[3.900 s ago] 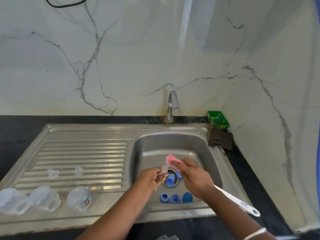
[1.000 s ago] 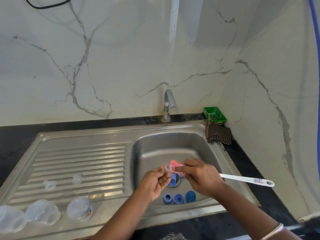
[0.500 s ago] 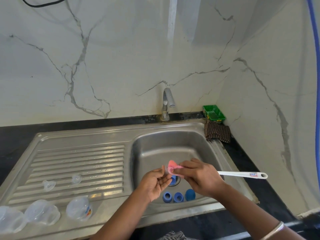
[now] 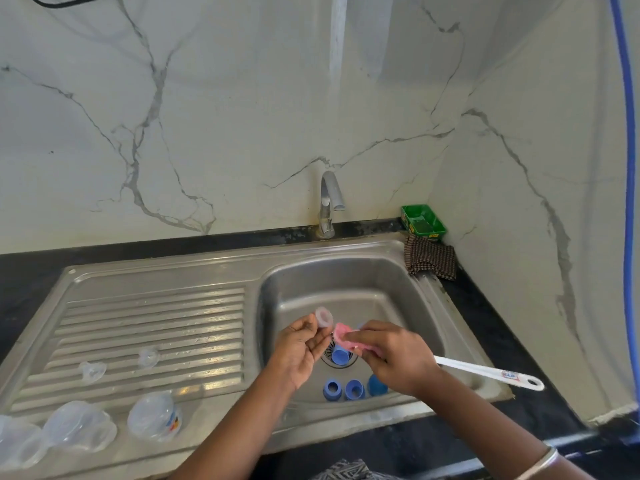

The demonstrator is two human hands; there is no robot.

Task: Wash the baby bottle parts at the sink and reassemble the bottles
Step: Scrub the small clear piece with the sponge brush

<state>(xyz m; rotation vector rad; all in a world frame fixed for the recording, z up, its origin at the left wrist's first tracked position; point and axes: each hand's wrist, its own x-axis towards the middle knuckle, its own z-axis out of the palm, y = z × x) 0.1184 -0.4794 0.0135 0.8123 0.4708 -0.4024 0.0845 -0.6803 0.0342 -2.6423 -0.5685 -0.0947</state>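
Observation:
Over the sink basin (image 4: 388, 282), my left hand (image 4: 298, 348) pinches a clear silicone teat (image 4: 325, 317) at its fingertips. Beside it, my right hand (image 4: 394, 358) grips a bottle brush by its pink sponge head (image 4: 343, 336); the white handle (image 4: 485, 372) sticks out to the right. Several blue screw rings lie in the basin: one on the drain (image 4: 340, 355) and three along the front wall (image 4: 353, 389). Two more clear teats (image 4: 91, 370) (image 4: 149, 356) rest on the ribbed drainboard. Clear bottles (image 4: 154, 415) (image 4: 79, 431) lie at the drainboard's front left.
The tap (image 4: 329, 202) stands behind the basin with no water running. A green tray (image 4: 422, 221) and a checked cloth (image 4: 431, 259) sit at the back right corner. A marble wall closes the right side. Black countertop (image 4: 512, 341) surrounds the sink.
My left hand has lifted the clear teat up and left, apart from the sponge head. The brush handle has dropped lower on the right.

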